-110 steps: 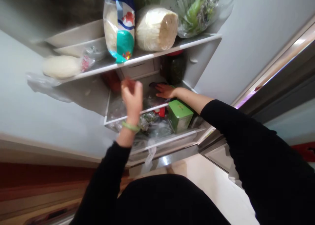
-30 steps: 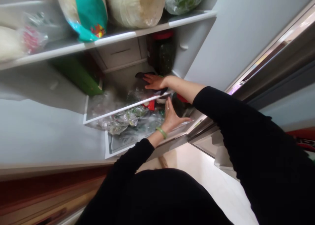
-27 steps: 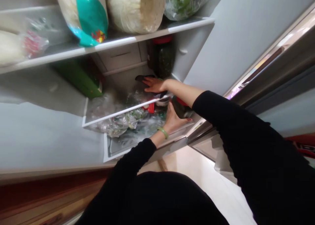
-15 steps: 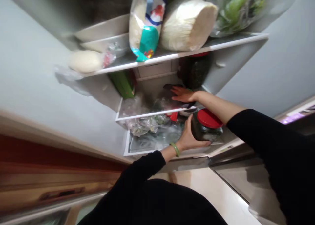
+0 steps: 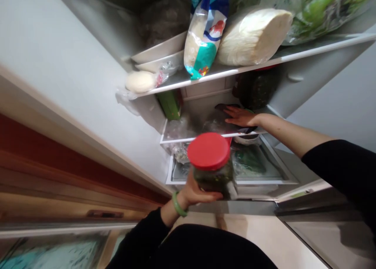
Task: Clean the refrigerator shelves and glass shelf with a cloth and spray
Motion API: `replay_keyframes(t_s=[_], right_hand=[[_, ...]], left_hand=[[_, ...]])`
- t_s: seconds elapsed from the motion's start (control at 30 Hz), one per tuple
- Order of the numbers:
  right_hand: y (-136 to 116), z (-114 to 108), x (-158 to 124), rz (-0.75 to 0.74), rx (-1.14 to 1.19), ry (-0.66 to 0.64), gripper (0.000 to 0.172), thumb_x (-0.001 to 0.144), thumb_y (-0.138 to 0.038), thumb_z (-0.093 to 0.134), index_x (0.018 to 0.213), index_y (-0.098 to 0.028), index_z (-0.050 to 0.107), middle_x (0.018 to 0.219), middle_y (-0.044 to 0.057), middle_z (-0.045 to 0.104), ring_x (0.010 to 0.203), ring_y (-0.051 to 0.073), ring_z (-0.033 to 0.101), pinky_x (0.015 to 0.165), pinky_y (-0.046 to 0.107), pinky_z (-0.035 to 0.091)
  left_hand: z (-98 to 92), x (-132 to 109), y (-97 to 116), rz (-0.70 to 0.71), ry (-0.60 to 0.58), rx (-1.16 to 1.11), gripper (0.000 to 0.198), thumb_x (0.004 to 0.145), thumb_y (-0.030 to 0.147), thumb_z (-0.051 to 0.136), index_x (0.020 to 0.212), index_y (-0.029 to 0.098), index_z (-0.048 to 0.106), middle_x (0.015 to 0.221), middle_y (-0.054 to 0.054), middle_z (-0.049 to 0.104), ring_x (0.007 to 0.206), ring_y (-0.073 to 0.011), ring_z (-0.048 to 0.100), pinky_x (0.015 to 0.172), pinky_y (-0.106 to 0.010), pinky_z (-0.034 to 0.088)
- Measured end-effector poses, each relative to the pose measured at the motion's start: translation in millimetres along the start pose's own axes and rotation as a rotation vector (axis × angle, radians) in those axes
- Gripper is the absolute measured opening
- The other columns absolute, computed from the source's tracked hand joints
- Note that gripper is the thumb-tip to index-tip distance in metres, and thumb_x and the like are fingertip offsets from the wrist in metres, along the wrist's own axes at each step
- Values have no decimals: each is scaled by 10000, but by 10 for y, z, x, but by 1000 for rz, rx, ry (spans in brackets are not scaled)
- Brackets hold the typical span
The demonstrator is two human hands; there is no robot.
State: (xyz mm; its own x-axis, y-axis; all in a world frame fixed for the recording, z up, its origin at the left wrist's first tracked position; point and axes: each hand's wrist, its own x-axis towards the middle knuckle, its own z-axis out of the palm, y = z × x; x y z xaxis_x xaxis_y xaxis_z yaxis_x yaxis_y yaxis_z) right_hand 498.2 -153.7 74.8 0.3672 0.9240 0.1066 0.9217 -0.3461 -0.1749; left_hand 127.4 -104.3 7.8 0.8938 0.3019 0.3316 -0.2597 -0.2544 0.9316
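My left hand (image 5: pixel 196 190), with a green bangle at the wrist, is closed round a glass jar (image 5: pixel 216 178) that has a red lid. The jar is upright, in front of the fridge's lower shelf, its contents dark green. Inside the fridge, my right hand (image 5: pixel 241 117) lies flat with fingers stretched out on the middle shelf (image 5: pixel 195 114). Under its palm and fingertips shows a dark, thin thing like a cloth (image 5: pixel 226 106); the rest of it is hidden. Dark jars (image 5: pixel 260 89) stand behind the right hand.
The upper shelf (image 5: pixel 252 67) holds a blue-and-white food bag (image 5: pixel 205 37), a large wrapped pale vegetable (image 5: pixel 255 37) and bagged greens (image 5: pixel 326 10). A green box (image 5: pixel 169 104) stands at the middle shelf's left. Below are a bowl (image 5: pixel 247 139) and bagged greens (image 5: pixel 249 161).
My left hand has taken the red-lidded jar from the lower right of the fridge, moving it left and out toward me. The right hand stays on the middle shelf. The view has shifted.
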Motion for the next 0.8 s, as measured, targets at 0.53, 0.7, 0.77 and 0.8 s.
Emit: replay_keyframes(t_s=[0.53, 0.7, 0.77, 0.8], right_hand=[[-10, 48, 37, -2, 54, 60, 811, 977, -600, 414, 1694, -223, 396, 1775, 69, 290, 1658, 332, 233, 1366, 521, 237], [-124, -19, -28, 26, 7, 26, 842, 1004, -551, 377, 1694, -69, 357, 1791, 153, 199, 1666, 337, 198, 1372, 426, 182], [-158, -41, -53, 27, 5, 21, 838, 1013, -523, 371, 1687, -25, 349, 1787, 183, 193, 1665, 350, 194, 1368, 403, 167], [-170, -48, -63, 24, 6, 19, 834, 1017, -508, 371, 1683, -8, 345, 1784, 196, 193, 1665, 355, 192, 1366, 401, 163]], left_hand=[[-1009, 1119, 79, 389, 726, 318, 1123, 716, 599, 898, 1633, 252, 351, 1651, -148, 472, 1483, -286, 543, 1244, -421, 442], [-1094, 1278, 83, 344, 706, 283, 1157, 683, 506, 935, 1643, 245, 345, 1625, -146, 509, 1493, -291, 531, 1248, -403, 433], [-1141, 1315, 92, 337, 666, 274, 1143, 692, 496, 926, 1648, 255, 348, 1634, -133, 510, 1489, -287, 538, 1241, -400, 442], [-1169, 1326, 100, 331, 645, 274, 1137, 697, 500, 920, 1650, 258, 350, 1637, -129, 512, 1482, -285, 546, 1235, -399, 449]])
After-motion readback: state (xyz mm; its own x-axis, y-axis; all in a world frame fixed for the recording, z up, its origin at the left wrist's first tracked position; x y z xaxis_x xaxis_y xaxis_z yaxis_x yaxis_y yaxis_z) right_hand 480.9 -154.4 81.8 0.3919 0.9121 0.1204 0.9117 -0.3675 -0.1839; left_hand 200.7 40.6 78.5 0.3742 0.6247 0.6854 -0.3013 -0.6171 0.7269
